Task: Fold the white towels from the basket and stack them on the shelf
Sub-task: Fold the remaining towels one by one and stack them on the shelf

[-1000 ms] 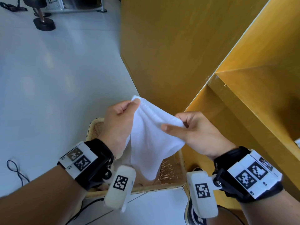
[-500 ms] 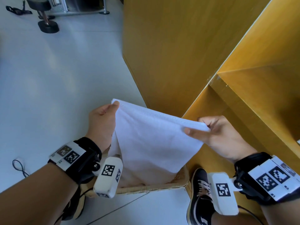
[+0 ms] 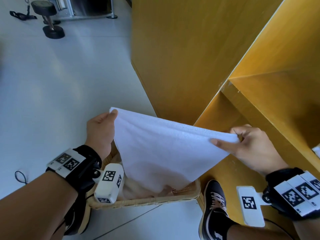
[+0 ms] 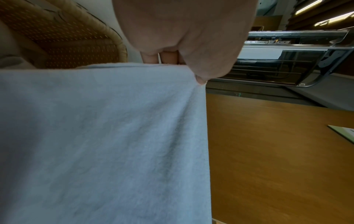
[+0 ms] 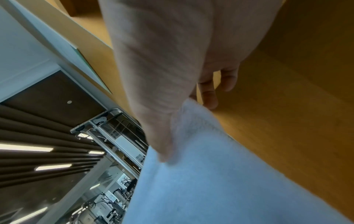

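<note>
- Left hand (image 3: 101, 130): thumb and fingers pinch the top-left corner of the white towel (image 3: 161, 153).
- Right hand (image 3: 251, 148): pinches the top-right corner (thumb on top, fingers curled behind).
- Towel is stretched flat between both hands, hanging over the wicker basket (image 3: 147, 202) on the floor.
- Yellow wooden shelf (image 3: 259, 108) just right of it.

A pale glossy floor (image 3: 52, 87) runs beside a yellow wooden panel (image 3: 181, 49); a black dumbbell (image 3: 49, 19) lies near a metal frame (image 3: 86, 7), and ceiling light strips (image 5: 25, 147) glow.
</note>
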The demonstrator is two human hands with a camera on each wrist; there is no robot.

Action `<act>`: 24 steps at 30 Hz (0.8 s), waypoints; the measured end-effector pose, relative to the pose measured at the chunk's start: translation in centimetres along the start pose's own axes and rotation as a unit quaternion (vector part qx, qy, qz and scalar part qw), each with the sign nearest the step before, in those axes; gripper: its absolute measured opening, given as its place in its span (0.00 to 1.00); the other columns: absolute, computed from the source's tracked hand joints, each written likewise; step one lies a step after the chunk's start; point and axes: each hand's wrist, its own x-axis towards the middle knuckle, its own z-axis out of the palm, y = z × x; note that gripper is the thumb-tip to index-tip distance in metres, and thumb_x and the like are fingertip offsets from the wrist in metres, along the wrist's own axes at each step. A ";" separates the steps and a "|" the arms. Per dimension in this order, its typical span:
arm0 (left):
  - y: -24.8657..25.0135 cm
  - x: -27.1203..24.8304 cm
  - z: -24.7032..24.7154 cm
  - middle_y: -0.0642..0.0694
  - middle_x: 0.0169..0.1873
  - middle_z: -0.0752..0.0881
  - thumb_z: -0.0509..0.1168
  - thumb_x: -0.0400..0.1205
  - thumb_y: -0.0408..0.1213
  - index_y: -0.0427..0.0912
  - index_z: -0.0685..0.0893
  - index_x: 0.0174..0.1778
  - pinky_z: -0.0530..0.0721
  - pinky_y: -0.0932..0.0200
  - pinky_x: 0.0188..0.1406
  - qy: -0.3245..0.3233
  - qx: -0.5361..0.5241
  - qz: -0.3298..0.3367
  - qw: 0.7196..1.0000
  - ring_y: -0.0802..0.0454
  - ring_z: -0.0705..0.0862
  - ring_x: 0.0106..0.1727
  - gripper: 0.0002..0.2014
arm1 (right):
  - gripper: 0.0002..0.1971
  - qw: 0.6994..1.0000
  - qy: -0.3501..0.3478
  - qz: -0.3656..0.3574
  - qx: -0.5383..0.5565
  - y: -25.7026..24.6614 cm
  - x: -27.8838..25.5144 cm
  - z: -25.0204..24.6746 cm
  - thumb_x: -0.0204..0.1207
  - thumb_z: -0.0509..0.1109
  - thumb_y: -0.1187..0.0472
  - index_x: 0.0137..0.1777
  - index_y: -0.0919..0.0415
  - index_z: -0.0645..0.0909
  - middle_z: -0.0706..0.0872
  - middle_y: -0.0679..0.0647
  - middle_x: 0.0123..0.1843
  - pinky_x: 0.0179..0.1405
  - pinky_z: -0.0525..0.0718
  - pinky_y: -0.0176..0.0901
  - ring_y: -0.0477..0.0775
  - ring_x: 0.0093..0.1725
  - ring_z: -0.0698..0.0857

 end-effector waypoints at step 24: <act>14.3 -9.4 -2.0 0.39 0.51 0.74 0.66 0.92 0.39 0.21 0.81 0.49 0.67 0.46 0.56 -0.123 -0.027 0.140 0.982 0.41 0.70 0.51 0.20 | 0.26 0.977 0.141 -0.065 -0.143 -8.2 -4.3 -11.1 0.79 0.77 0.41 0.27 0.58 0.79 0.77 0.54 0.21 0.27 0.72 0.48 0.55 0.25 0.78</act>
